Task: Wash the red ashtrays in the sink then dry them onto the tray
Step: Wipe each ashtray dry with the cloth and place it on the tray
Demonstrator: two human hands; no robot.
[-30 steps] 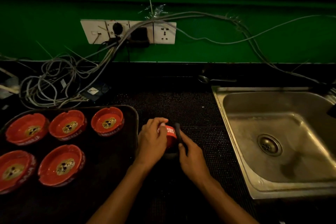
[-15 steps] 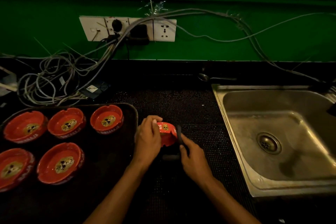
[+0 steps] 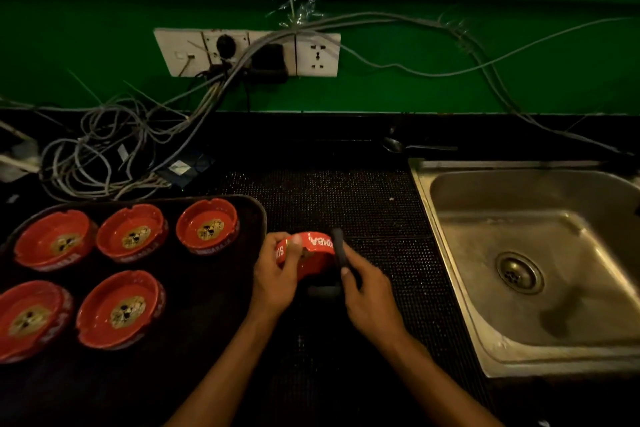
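The left hand point(image 3: 277, 274) gripped a red ashtray point(image 3: 308, 253), now tipped rim-up; the right hand point(image 3: 363, 284) pinched a dark cloth point(image 3: 337, 250) against it. Drying looked nearly finished; the tray point(image 3: 249, 208) at lower left held five.

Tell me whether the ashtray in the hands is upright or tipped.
Tipped. The held ashtray stands on edge, its lettered side wall facing up, gripped by the left hand; the right hand presses a dark cloth against it.
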